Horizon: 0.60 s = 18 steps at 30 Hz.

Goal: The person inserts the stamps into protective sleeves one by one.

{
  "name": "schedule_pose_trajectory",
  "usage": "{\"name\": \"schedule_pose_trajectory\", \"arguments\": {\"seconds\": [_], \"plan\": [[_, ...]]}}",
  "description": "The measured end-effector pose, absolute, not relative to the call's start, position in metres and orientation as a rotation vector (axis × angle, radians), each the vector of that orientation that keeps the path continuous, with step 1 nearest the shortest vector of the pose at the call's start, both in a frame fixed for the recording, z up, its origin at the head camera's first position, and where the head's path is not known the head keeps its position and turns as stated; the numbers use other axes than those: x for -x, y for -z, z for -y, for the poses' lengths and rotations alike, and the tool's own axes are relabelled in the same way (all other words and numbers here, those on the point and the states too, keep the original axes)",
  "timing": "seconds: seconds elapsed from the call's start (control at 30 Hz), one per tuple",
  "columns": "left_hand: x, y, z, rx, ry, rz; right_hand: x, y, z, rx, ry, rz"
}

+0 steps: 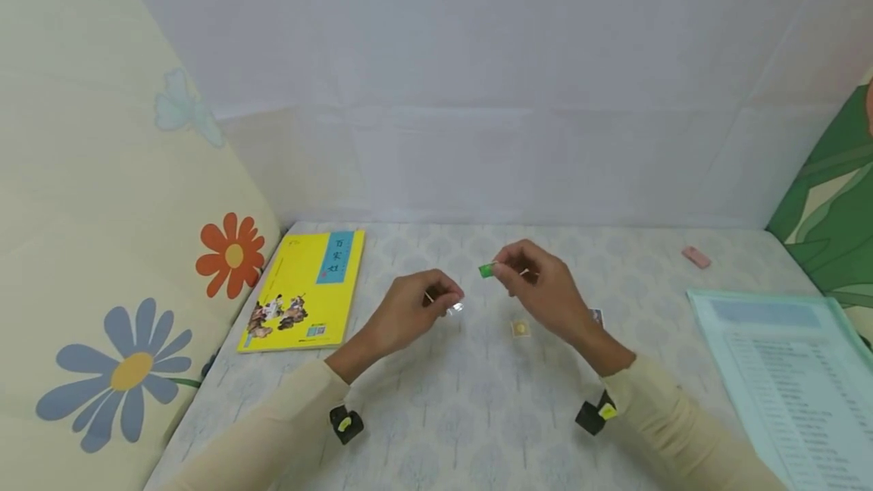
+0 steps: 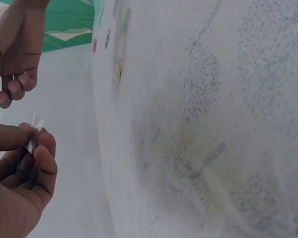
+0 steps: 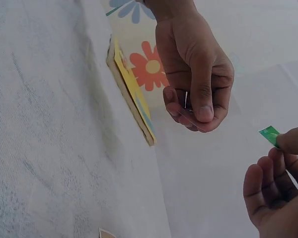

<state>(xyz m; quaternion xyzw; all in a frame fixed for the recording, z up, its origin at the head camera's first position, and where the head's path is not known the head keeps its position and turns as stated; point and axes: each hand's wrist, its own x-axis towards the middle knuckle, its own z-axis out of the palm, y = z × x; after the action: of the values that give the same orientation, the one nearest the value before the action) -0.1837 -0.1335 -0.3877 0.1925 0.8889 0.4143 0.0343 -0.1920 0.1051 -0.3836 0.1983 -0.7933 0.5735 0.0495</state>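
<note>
Above the middle of the table, my right hand (image 1: 542, 283) pinches a small flat green piece (image 1: 486, 270) between thumb and index finger; the right wrist view shows it as a little green square (image 3: 270, 135). Lower and to the left, my left hand (image 1: 412, 309) pinches a clear, shiny bit of film (image 1: 456, 308) by its edge. In the left wrist view this film (image 2: 36, 122) pokes up from the fingertips. The two hands are apart, the green piece a little above and right of the film. On the cloth below lies a small yellowish square (image 1: 520, 329).
A yellow book (image 1: 300, 294) lies at the left. Partly behind my right wrist is a small dark picture square (image 1: 597, 317). A pink eraser-like block (image 1: 696, 257) sits at the back right, with a pale green folder of printed text (image 1: 784, 370) nearer. Fabric walls stand behind and beside.
</note>
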Motion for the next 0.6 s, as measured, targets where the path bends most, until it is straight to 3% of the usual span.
{"name": "schedule_pose_trajectory", "arguments": {"seconds": [0.2, 0.6], "plan": [[0.184, 0.388, 0.132, -0.542, -1.329, -2.709, 0.188, 0.391, -0.097, -0.566, -1.882, 2.332], [0.183, 0.389, 0.132, -0.55, -1.441, -2.679, 0.184, 0.411, -0.089, -0.564, -1.728, 2.297]]}}
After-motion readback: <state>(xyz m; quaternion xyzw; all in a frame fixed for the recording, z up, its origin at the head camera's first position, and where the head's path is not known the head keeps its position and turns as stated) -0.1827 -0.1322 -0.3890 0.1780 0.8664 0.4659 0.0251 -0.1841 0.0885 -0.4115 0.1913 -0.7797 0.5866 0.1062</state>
